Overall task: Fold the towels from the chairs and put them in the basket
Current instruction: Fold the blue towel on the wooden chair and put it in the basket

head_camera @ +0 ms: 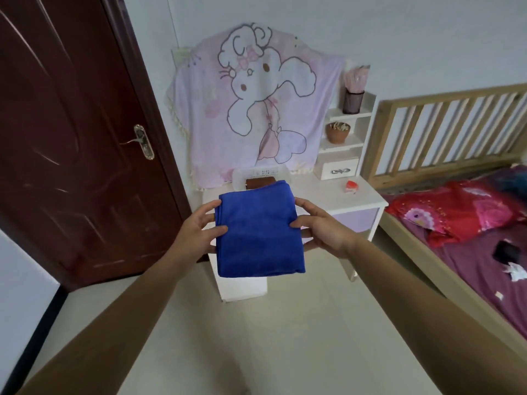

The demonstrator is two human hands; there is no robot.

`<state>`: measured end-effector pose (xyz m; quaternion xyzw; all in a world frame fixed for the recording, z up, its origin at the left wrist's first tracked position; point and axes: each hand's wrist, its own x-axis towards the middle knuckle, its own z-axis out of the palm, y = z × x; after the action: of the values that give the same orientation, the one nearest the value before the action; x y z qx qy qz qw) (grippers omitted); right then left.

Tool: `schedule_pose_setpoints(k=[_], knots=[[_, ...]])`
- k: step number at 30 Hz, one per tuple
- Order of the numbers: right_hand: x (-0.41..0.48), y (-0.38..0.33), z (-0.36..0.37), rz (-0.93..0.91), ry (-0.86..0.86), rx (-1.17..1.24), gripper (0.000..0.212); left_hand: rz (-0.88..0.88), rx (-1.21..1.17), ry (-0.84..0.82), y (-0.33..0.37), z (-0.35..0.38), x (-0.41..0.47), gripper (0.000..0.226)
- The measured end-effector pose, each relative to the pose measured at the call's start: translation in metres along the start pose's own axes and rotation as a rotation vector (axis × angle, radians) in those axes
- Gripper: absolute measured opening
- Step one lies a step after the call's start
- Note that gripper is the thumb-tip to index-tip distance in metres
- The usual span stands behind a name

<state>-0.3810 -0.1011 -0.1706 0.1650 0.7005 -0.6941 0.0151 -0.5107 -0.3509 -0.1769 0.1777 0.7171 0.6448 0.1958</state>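
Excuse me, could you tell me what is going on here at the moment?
A person is holding a folded blue towel out in front of them, the left hand gripping one side and the right hand the other. Just beyond it, a white basket sits on a white desk, with something brown already inside, probably another folded towel. The blue towel is folded but not yet in the basket.
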Motion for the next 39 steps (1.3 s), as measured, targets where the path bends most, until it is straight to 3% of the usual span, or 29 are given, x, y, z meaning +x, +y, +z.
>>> schedule_pose_setpoints(k=[8,17,30,39], knots=[[0.200,-0.023,-0.048,0.056,0.070,-0.003,0.056,-0.082,0.003,-0.070,-0.007,-0.006,0.219,0.049],[0.365,-0.017,-0.128,0.223,0.099,0.026,0.049,-0.364,0.119,-0.182,-0.027,0.031,0.410,0.043],[0.609,0.017,-0.207,0.499,-0.101,0.069,0.043,-0.725,0.044,0.056,-0.096,0.056,0.607,0.045],[0.692,0.056,-0.199,0.581,-0.048,0.064,0.046,-0.638,0.055,0.186,-0.168,0.045,0.672,0.055]])
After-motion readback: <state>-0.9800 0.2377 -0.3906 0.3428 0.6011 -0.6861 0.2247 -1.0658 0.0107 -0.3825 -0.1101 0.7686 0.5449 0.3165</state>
